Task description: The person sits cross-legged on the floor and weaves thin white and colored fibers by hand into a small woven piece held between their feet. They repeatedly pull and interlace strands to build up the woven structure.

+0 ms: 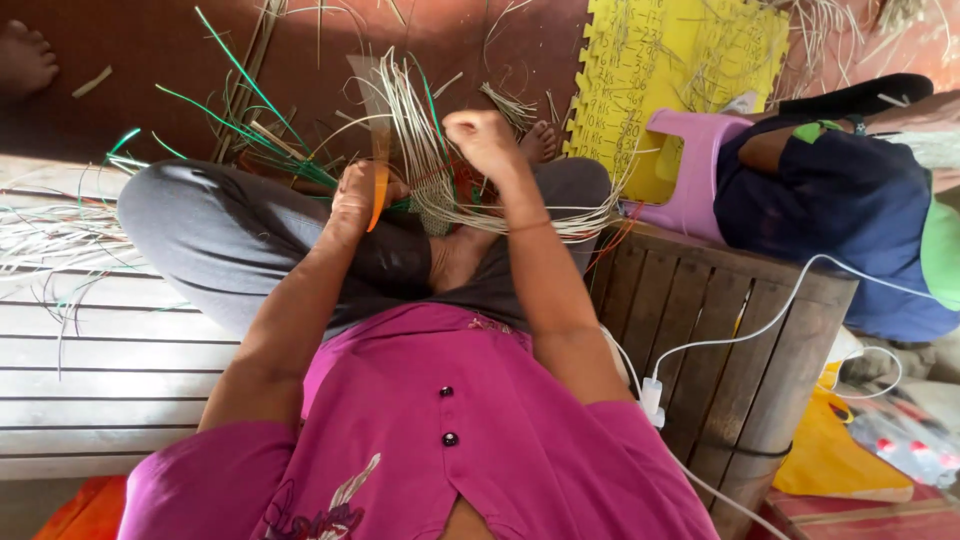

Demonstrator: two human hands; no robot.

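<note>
I sit cross-legged in grey trousers with a half-woven mat of pale and green strips [432, 190] lying over my feet. My left hand [358, 196] grips the weave at its left side, with an orange strip [378, 195] running down through the fingers. My right hand [482, 140] is raised in a fist above the weave and pulls pale strips [400, 100] upward. Loose ends of the strips fan out to the right over my knee [575, 215].
Green and pale strips [235, 105] lie scattered on the brown floor. A wooden slatted platform [100, 340] is at left, a wooden crate [720, 330] at right with a white cable [760, 325]. Beyond it a person in dark blue [840, 200] sits by a pink stool [695, 170] and yellow foam mat [670, 60].
</note>
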